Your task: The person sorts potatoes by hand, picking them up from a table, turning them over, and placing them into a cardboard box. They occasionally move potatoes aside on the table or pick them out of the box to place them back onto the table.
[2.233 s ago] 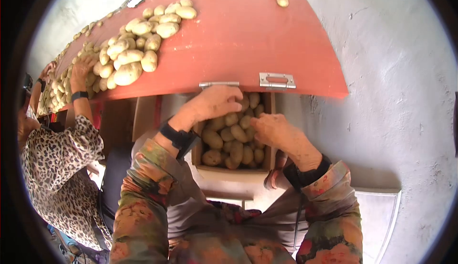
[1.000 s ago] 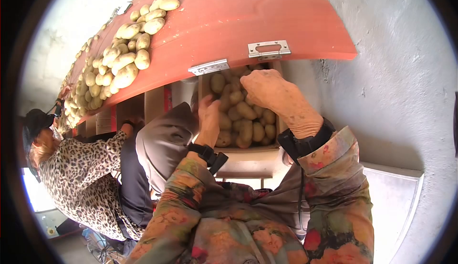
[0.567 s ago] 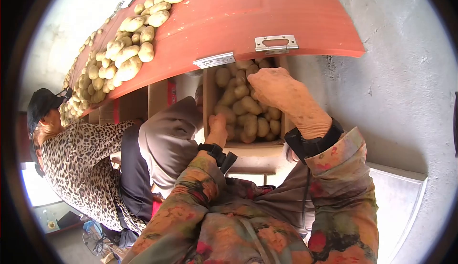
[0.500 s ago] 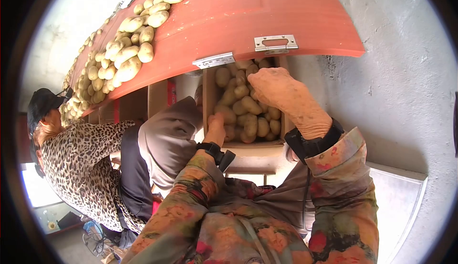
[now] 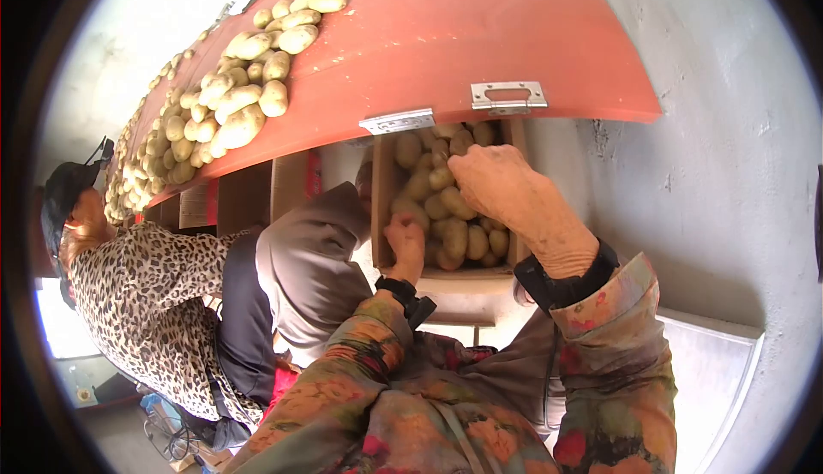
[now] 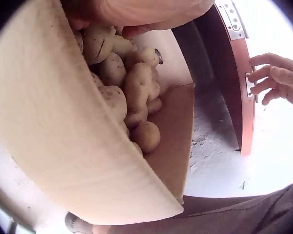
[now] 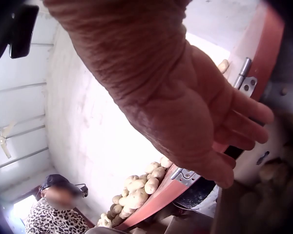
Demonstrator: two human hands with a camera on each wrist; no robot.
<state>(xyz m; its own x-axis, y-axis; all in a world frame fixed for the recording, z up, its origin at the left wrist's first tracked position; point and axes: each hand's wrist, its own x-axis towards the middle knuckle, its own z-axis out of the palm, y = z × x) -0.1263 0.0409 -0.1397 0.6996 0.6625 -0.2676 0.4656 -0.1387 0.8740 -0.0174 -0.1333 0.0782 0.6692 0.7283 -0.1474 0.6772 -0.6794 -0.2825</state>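
Note:
A cardboard box (image 5: pixel 383 217) filled with potatoes (image 5: pixel 457 204) stands below the edge of the red table (image 5: pixel 463 37). My left hand (image 5: pixel 406 245) reaches over the box's near left side, its fingertips down among the potatoes. In the left wrist view the left hand (image 6: pixel 151 10) crosses the top of the frame, and its fingertips are mostly hidden; I cannot tell whether they grip a potato. Above the box's right side hovers my right hand (image 5: pixel 519 193). The right wrist view shows the right hand (image 7: pixel 200 112) with loosely bent fingers and nothing between them.
A potato pile (image 5: pixel 227 97) covers the table's left part. Metal hinges (image 5: pixel 397 122) sit along the near edge. At left, a person in a leopard-print top (image 5: pixel 154 294) bends beside more boxes (image 5: pixel 244 191). A grey wall (image 5: pixel 711 157) rises on the right.
My left hand has moved from near the table edge down into the box's near left side. My right hand has shifted up over the box's right side. The other person's hand has left the pile.

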